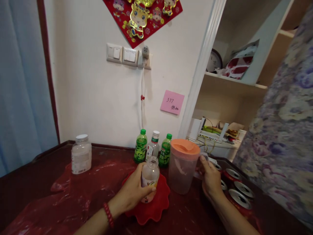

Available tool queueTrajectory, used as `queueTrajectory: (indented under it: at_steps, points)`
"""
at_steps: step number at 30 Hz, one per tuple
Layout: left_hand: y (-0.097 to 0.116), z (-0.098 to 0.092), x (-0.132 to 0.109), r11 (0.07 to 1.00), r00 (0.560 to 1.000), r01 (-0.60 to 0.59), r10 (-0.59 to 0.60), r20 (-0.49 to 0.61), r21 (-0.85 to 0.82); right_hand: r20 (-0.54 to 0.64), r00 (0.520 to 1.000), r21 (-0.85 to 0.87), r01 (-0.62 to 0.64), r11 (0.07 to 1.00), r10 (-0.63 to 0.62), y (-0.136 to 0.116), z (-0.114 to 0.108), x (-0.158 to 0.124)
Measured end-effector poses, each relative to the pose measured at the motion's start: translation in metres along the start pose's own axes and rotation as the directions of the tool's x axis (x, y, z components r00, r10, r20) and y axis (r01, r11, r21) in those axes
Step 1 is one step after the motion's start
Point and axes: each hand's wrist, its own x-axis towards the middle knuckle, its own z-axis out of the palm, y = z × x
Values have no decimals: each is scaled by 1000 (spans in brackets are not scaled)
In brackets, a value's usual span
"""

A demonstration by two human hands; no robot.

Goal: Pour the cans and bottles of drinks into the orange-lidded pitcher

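Observation:
My left hand point(133, 191), with a red bead bracelet at the wrist, is wrapped round a clear, uncapped bottle point(151, 176) with a printed label. That bottle is held over a red scalloped plate point(160, 204); whether it touches the plate I cannot tell. To the right stands a translucent plastic pitcher point(182, 173) with an orange lid point(185, 147). My right hand point(210, 174) has its fingers closed round the pitcher's handle. Behind the held bottle are two green drink bottles point(140, 147) and a clear white-capped bottle point(153, 147).
Several opened drink cans point(239, 199) stand at the right of the dark red table point(105, 195). A clear white-lidded jar point(81, 155) is at the left, by crumpled red plastic film point(61, 182). Behind are a shelf with a white router point(212, 135) and a floral curtain point(283, 130).

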Motion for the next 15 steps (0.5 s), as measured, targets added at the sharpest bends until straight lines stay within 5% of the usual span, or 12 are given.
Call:
queueTrajectory:
  at_steps: [5,10,13,14,15]
  points:
    - [-4,2,2,1000,1000,-4,4,-23,12,31,998,-121,53,991,-50,-6,-16,2]
    - [-3,2,1,999,1000,-1,1,-15,35,21,963,-331,261,907,-270,-69,-31,-15]
    - [-2,2,1,1000,1000,-12,12,5,15,275,918,-323,369,872,-287,-105,-37,-45]
    - [-2,2,1,1000,1000,-16,16,3,16,428,877,-308,369,877,-218,-110,-38,-58]
    - [-2,2,1,1000,1000,-22,22,1,22,616,783,-314,340,887,-83,-109,-40,-72]
